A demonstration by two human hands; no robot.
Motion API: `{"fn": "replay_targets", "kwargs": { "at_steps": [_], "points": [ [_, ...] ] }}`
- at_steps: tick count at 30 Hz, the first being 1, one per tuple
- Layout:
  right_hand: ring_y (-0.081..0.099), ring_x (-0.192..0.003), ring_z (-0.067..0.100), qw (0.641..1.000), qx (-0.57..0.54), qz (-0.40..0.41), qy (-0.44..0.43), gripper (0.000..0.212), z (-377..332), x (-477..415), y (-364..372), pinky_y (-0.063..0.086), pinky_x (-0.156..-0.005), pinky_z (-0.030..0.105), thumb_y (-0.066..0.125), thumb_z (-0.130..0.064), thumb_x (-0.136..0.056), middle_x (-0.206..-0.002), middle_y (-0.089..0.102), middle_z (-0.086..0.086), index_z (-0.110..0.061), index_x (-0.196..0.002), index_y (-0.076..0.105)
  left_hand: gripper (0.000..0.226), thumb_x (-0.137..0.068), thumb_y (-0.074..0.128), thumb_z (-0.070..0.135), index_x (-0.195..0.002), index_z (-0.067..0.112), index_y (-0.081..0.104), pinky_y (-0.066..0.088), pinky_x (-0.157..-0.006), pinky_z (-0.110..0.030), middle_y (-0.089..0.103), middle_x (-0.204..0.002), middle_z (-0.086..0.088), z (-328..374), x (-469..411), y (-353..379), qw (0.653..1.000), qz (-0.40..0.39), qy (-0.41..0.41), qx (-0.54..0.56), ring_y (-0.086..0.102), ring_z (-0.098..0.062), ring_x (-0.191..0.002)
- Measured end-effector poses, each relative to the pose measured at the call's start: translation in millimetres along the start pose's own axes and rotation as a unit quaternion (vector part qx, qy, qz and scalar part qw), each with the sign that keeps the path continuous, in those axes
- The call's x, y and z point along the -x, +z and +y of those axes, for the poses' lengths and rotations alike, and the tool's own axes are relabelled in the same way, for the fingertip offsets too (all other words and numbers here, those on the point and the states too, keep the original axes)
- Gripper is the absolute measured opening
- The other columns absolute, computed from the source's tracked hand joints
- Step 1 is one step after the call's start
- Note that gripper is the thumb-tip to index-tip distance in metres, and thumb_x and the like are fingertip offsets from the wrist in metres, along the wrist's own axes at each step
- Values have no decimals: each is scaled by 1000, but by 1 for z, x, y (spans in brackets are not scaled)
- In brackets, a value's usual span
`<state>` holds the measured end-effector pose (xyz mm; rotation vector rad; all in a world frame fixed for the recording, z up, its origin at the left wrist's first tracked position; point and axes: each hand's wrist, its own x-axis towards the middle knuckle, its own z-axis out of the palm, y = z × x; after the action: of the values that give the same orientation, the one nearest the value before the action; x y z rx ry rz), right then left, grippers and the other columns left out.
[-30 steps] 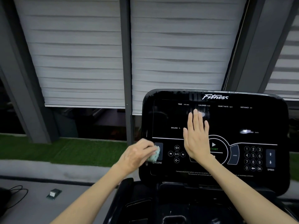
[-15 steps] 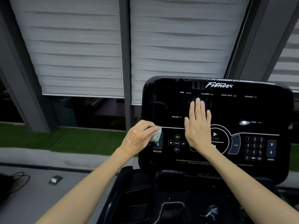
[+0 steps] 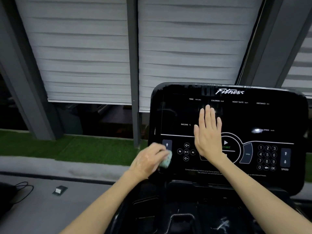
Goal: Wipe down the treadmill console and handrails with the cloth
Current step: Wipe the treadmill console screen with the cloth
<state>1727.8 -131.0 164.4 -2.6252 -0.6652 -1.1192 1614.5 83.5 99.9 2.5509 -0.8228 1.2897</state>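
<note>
Under the curled fingers of the left hand [image 3: 148, 163], a small pale-green cloth [image 3: 166, 161] is bunched against the lower left corner of the treadmill console [image 3: 278, 115], just below the incline arrow button [image 3: 167, 145]. The right hand [image 3: 208, 134] lies flat, fingers straight and together, on the glossy panel just right of the cloth hand. The cloth looks soft, light and easily crumpled, so I judge it best gripped wadded at the fingertips, one face left free to rub.
</note>
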Motion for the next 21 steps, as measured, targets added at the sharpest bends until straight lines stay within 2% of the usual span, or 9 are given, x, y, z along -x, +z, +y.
{"fn": "replay_targets", "kwargs": {
  "at_steps": [3, 6, 11, 14, 18, 21],
  "points": [
    [10, -147, 30, 1000, 4, -3, 0, 59, 0, -1, -1, 16, -116, 49, 22, -30, -99, -159, 10, 17, -2, -151, 17, 19, -94, 58, 14, -100, 1, 70, 57, -68, -32, 63, -99, -9, -20, -63, -11, 997, 64, -29, -20, 57, -21, -92],
    [10, -147, 29, 1000, 4, -7, 0, 59, 0, 0, -3, 16, -115, 48, 21, -31, -100, -159, 10, 16, -3, -151, 18, 24, -96, 55, 20, -99, 3, 72, 56, -66, -29, 65, -96, -7, -36, -103, -22, 994, 91, -62, -24, 55, -18, -89],
    [11, -147, 29, 1000, 1, -2, -7, 59, 2, 0, -1, 16, -116, 48, 20, -32, -100, -159, 11, 16, -3, -151, 18, 16, -92, 64, 13, -101, 3, 72, 51, -80, -26, 66, -93, -6, -26, -87, -16, 991, 97, -92, -10, 59, -21, -86],
    [10, -148, 29, 1000, 1, -2, -6, 59, 2, 0, 2, 15, -116, 48, 22, -31, -100, -159, 11, 16, -3, -151, 17, 16, -92, 66, 13, -104, 4, 72, 52, -80, -25, 66, -94, -6, -7, -46, -3, 994, 74, -75, 13, 60, -21, -88],
    [6, -148, 28, 1000, 5, 3, -7, 59, 3, 0, 3, 13, -117, 47, 22, -31, -100, -160, 8, 15, -3, -152, 16, 12, -93, 65, 12, -102, 5, 71, 56, -71, -27, 66, -98, -6, 11, 6, 12, 999, 11, -26, 33, 60, -18, -91],
    [6, -148, 28, 1000, 8, 5, -9, 59, 2, -1, 3, 13, -117, 47, 21, -31, -100, -160, 8, 16, -3, -152, 15, 11, -96, 62, 13, -101, 6, 69, 55, -67, -27, 65, -99, -5, 5, 4, 11, 999, -28, 7, 28, 59, -17, -91]
  ]
}}
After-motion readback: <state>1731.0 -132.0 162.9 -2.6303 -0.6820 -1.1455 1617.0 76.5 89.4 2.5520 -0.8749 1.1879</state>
